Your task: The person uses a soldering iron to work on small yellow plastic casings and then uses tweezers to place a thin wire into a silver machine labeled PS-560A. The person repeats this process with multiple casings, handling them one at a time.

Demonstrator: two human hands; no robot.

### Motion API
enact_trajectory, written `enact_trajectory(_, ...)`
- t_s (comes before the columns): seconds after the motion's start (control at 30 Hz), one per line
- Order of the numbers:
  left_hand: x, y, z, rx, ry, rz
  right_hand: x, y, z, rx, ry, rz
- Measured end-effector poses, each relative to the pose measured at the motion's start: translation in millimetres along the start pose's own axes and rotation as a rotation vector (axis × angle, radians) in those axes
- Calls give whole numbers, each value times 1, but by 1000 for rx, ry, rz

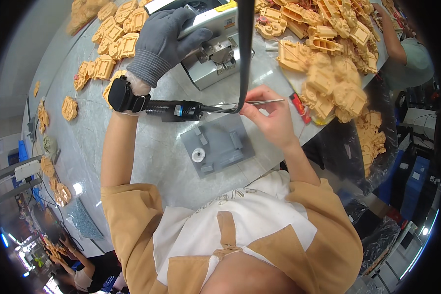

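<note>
My left hand (164,41), in a grey knitted glove, grips the upper edge of a silver box-shaped machine (215,61), which looks like a screw feeder; the thumb lies on its front and the fingers on top. Thin metal tweezers (272,101) are pinched in my bare right hand (272,117), between the machine and a grey fixture plate (223,164). Near my left wrist, a black electric screwdriver (174,110) lies sideways, its shaft toward my right fingers. A white round part (198,155) sits among raised blocks on the plate.
Orange-yellow plastic housings pile up at the far right (323,73) and far left (117,34). A black cable (246,54) hangs down in front of the machine. By the right table edge lies a red tool (300,109). Another person's arm (392,36) shows at far right.
</note>
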State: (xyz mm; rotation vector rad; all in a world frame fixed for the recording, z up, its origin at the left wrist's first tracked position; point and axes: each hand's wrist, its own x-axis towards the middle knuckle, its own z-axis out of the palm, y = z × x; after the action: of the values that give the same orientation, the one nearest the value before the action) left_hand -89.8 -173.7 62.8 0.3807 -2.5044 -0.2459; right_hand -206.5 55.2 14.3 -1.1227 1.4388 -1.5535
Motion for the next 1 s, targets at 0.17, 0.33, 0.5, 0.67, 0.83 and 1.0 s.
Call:
enact_trajectory(0.17, 21, -2, -13, 201, 147, 109, 0, 1, -2, 18, 23, 29)
enact_trajectory(0.33, 43, -21, -9, 563, 55, -13, 6, -1, -3, -23, 38, 23)
enact_trajectory(0.5, 51, -29, 8, 352, -92, -136, 6, 4, -11, 72, 244, -51)
enact_trajectory(0.67, 55, 2, -15, -40, -183, -282, 11, 10, -22, -212, 377, -368)
enact_trajectory(0.83, 54, -9, -15, 16, -203, -87, 19, 9, -12, -308, 335, -581)
enact_trajectory(1.0, 52, -12, -9, 2, -202, -159, 26, 11, -11, -356, 309, -598)
